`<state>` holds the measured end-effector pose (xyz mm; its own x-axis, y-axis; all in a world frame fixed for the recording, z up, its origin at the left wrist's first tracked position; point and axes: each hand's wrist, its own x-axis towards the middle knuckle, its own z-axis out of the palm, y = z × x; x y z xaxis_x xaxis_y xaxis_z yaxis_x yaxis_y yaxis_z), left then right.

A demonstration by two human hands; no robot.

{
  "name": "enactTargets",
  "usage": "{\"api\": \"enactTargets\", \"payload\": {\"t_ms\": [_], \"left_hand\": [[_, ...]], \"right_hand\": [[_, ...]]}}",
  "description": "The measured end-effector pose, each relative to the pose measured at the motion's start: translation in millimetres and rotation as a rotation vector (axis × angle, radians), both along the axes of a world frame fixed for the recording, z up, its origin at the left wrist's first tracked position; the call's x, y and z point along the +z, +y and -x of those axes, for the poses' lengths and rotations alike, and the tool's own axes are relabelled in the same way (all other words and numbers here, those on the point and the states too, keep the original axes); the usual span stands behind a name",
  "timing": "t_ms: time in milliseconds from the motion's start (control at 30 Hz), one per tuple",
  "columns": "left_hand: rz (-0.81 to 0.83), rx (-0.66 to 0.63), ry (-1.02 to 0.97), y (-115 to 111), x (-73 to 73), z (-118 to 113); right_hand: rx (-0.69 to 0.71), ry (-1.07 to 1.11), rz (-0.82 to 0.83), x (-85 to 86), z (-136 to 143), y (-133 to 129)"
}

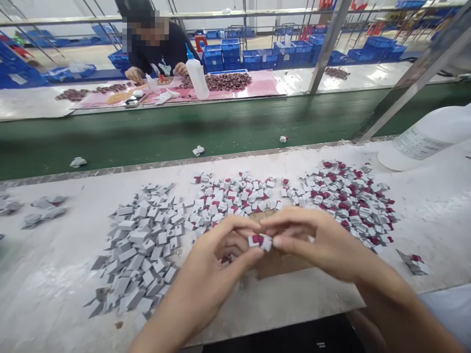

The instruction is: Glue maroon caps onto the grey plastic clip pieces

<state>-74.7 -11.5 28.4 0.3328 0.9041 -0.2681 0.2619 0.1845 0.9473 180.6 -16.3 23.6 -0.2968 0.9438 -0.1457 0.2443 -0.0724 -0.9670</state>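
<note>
Between the fingertips of both hands is a small grey-and-dark-red plastic piece (258, 240). My left hand (221, 255) pinches it from the left with thumb and forefinger; more red and grey bits show inside its curled fingers. From the right, the thumb and fingers of my right hand (312, 240) close on the same piece. Below the hands lies a brown cardboard piece (279, 264). Plain grey blocks (140, 245) are heaped on the left. Mixed grey and red pieces (235, 193) lie behind the hands, and a denser grey-and-red pile (346, 198) sits at the right.
A large white bottle (423, 137) lies at the right edge. Behind the table runs a green conveyor belt (235, 122) carrying a few small pieces. Across it, a person (158, 49) works at a pink-covered bench beside a blue-capped bottle (197, 78). A metal post (397, 83) rises at the right.
</note>
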Motion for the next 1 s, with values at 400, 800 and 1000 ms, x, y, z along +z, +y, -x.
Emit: {"api": "enactTargets", "payload": {"t_ms": [400, 800, 1000], "left_hand": [[-0.204, 0.072, 0.538, 192.5, 2.0, -52.7], [-0.104, -0.022, 0.625, 285.7, -63.5, -143.9], [-0.209, -0.111, 0.714, 241.8, -20.7, -89.7]], "right_hand": [[-0.231, -0.724, -0.141, -48.6, -35.1, 258.3], [-0.179, -0.529, -0.127, -6.6, -67.3, 129.2], [-0.295, -0.510, -0.218, -32.3, -85.0, -1.6]]}}
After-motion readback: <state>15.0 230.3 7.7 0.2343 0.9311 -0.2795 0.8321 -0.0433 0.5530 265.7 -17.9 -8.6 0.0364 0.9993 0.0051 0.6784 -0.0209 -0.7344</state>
